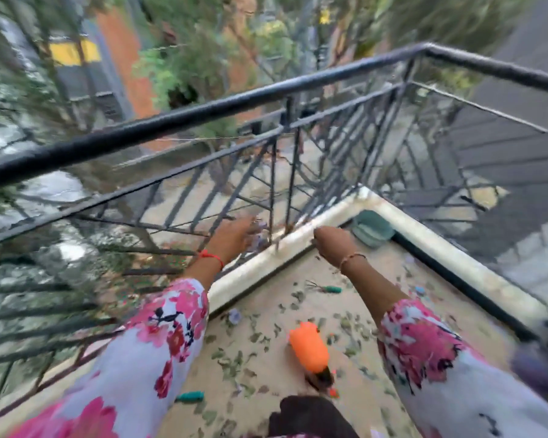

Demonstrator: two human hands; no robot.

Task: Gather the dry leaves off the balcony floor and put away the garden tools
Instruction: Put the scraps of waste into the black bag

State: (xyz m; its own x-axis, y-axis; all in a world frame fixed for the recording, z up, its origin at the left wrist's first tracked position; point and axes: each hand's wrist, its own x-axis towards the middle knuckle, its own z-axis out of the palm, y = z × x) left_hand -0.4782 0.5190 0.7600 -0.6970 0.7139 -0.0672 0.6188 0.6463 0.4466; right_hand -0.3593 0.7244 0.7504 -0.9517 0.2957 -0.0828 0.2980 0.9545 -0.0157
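Observation:
Dry leaves (253,339) lie scattered over the beige balcony floor (380,279). My left hand (234,232) reaches to the foot of the railing, its fingers stretched out and touching purple petals (260,240) on the white curb (260,263). My right hand (329,240) is at the curb further right, with its back to the camera and its fingers hidden. A small hand rake with a green handle (326,288) lies on the floor below my right wrist. A second green-handled tool (190,397) lies near my left sleeve. The view is motion-blurred.
An orange spray bottle (309,347) lies on its side mid-floor. A teal tray (372,229) sits in the far corner. The black metal railing (203,109) bounds the balcony on two sides, above a drop to street and trees. A dark object (307,415) is at the bottom edge.

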